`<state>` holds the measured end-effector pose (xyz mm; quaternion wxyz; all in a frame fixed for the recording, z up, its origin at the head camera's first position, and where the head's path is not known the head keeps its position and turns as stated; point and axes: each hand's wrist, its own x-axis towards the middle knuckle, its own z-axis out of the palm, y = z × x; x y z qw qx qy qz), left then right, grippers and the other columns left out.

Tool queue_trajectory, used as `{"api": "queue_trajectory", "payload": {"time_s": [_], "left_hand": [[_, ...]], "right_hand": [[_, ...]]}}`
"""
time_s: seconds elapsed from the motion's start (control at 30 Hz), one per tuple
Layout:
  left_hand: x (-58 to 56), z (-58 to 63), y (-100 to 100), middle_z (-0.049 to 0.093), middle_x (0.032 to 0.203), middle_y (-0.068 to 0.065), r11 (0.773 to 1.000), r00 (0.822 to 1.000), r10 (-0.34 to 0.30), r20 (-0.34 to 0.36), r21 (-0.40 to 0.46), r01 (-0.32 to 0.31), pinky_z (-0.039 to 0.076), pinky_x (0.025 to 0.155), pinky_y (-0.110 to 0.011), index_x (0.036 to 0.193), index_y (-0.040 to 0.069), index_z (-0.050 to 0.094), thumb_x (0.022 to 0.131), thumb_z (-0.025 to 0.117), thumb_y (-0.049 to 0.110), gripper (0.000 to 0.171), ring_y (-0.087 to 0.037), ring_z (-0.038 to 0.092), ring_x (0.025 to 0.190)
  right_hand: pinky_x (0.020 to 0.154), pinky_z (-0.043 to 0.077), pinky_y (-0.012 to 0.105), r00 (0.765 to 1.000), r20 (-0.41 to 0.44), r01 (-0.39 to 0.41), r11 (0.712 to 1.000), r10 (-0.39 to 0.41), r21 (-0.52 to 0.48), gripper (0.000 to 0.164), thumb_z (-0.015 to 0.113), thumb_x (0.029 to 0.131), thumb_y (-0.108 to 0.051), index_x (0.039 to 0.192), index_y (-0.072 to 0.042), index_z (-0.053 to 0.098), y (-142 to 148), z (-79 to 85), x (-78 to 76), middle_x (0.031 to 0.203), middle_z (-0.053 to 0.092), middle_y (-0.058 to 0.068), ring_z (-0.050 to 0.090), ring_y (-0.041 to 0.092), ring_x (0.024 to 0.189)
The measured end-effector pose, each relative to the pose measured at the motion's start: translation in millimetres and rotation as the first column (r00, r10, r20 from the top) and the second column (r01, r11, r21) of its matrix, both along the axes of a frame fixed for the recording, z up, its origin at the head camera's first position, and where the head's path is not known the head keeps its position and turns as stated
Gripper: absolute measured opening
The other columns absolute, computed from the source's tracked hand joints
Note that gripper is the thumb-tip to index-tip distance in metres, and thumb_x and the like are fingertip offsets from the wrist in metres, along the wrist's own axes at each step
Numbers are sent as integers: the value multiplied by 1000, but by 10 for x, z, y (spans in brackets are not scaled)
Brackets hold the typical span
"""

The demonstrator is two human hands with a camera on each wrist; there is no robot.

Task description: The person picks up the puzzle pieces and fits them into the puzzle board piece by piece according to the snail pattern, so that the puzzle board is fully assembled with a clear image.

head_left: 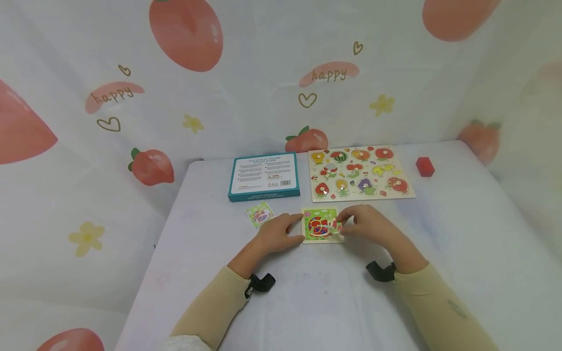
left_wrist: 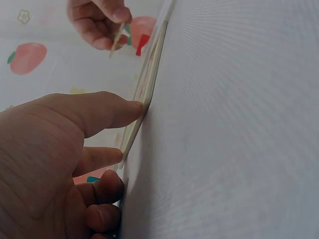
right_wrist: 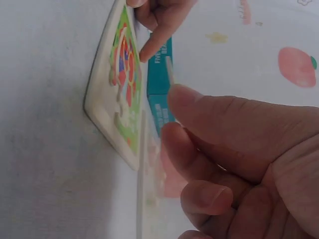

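Observation:
A small square wooden puzzle board [head_left: 322, 242] with a colourful snail picture lies flat on the table. My left hand [head_left: 275, 235] touches its left edge with extended thumb and index finger, set apart along that edge. The other left fingers are bent, as the left wrist view shows. My right hand [head_left: 368, 225] pinches a thin wooden puzzle piece [left_wrist: 117, 38] between thumb and index finger, above the board's right side. The piece [right_wrist: 170, 69] is seen edge-on in the right wrist view, apart from the board [right_wrist: 102, 102]. Its printed face is hard to make out.
A small square picture card [head_left: 260, 214] lies left of the board. Behind stand a teal and white box [head_left: 264, 176] and a large fruit puzzle board [head_left: 362, 174] with knobs. A red block [head_left: 425, 166] sits at the back right. A printed cloth backdrop [head_left: 246, 87] rises behind.

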<state>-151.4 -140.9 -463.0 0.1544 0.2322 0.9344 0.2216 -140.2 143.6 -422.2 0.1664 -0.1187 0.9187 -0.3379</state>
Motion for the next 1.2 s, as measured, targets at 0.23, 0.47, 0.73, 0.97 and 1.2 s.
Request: {"api": "queue_trajectory", "payload": {"time_s": [0.23,0.47,0.73,0.97,1.2], "left_hand": [[-8,-23,5,51,85,1,1000,1000,-9,-14,3,10,36,64,-30,153,20,50,94,69,46,68,-14,47,77],[8,-35,-29,50,84,2,1000,1000,7,-21,-8,-8,36,62,-30,153,20,51,93,69,46,67,-14,47,76],[-14,-41,-8,50,85,2,1000,1000,-11,-20,-4,10,36,62,-29,153,21,50,93,69,47,68,-13,47,76],[-19,-48,-8,51,84,1,1000,1000,-15,-22,-2,15,35,62,-29,154,21,50,94,69,47,67,-14,47,75],[-24,-29,-3,50,84,1,1000,999,-21,-27,-8,21,35,62,-29,154,20,50,94,69,47,68,-14,46,75]], "right_hand": [[85,49,41,998,64,-1,998,-3,57,26,86,85,-18,107,-10,74,-31,-83,-4,99,66,2,55,23,92],[86,49,41,999,-4,-49,994,50,102,27,85,84,-17,106,-7,74,-120,-144,6,95,65,1,55,21,89],[82,49,39,1000,-16,-19,989,21,143,32,86,84,-19,111,-8,73,-119,-200,9,94,62,1,54,21,86],[67,43,32,992,-81,-83,979,99,187,38,86,85,-26,120,-13,78,-130,-206,34,89,57,-2,50,17,77],[66,40,32,995,-83,-38,984,54,176,33,87,83,-26,113,-12,81,-154,-240,56,87,56,-3,48,17,76]]}}
